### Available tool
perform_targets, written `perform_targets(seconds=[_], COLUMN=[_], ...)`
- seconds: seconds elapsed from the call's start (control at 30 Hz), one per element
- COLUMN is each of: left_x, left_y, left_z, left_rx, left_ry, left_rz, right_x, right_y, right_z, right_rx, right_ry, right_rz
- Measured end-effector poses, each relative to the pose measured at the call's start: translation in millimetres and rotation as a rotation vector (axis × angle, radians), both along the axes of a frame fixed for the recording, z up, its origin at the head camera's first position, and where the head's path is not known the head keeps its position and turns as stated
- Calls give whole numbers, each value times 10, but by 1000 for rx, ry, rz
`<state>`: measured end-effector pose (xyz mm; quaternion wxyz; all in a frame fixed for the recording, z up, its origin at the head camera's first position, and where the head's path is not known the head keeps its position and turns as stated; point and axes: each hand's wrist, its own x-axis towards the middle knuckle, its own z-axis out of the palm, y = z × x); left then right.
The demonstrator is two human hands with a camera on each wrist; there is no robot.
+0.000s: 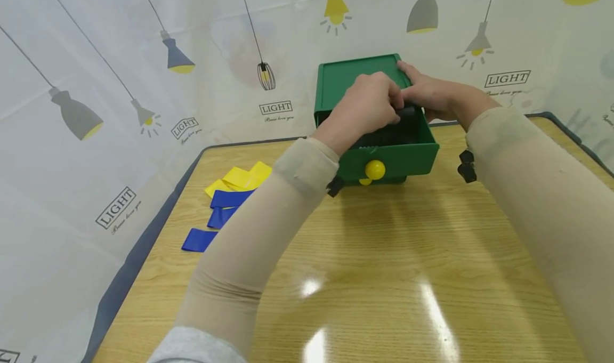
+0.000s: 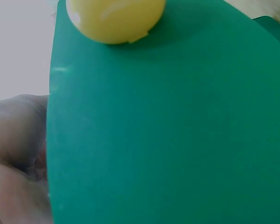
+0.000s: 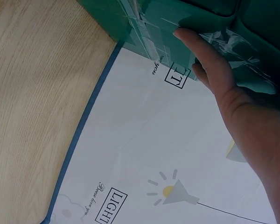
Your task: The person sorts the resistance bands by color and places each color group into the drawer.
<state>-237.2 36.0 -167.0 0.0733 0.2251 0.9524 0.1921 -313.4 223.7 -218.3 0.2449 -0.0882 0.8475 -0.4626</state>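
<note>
A green drawer box (image 1: pixel 357 78) stands at the back of the table, its upper drawer (image 1: pixel 408 160) pulled out by a yellow knob's front. Dark black contents (image 1: pixel 390 134) lie inside that drawer. My left hand (image 1: pixel 366 102) reaches over the drawer front with curled fingers at the black contents; I cannot tell whether they grip anything. In the left wrist view the green drawer front (image 2: pixel 168 121) and round yellow knob (image 2: pixel 116 18) hide most of that hand. My right hand (image 1: pixel 431 94) rests against the box's right side, fingers extended along clear plastic (image 3: pixel 154 46).
Yellow strips (image 1: pixel 244 176) and blue strips (image 1: pixel 199 240) lie on the wooden table (image 1: pixel 384 277) left of the box. A second yellow knob (image 1: pixel 365 182) shows below the upper drawer. Behind the table hangs a white cloth (image 1: pixel 216 43) printed with lamps.
</note>
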Motion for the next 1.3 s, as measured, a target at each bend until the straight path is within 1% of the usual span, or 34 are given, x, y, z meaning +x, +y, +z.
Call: perform_targets(seconds=[0.17,0.33,0.5,0.57,0.73,0.9,1.0,1.1,1.3], left_x=[6,14,36,36,29,21,5,-1,26], left_y=[-37,-118,-277,-364,-663,-1003,-1209,-1424,-1888], left_z=[-8,12,70,111,226,311,318,304,229], left_rx=[10,26,101,139,223,257,235,209,197], left_ry=[-18,-14,-11,-16,-33,-16,1,-6,-51], left_rz=[-6,-2,12,30,68,121,165,207,267], right_x=[-3,8,11,8,3,4,7,15,35], right_y=[-13,-26,-44,-51,-61,-48,-47,-53,-61], right_z=[9,15,4,-1,-1,-6,-7,-5,11], right_rx=[4,0,1,5,21,33,30,25,26], right_ry=[-4,-10,-2,-2,-15,-10,-7,-8,-10], right_rz=[-2,-5,-18,-28,-45,-52,-54,-51,-44])
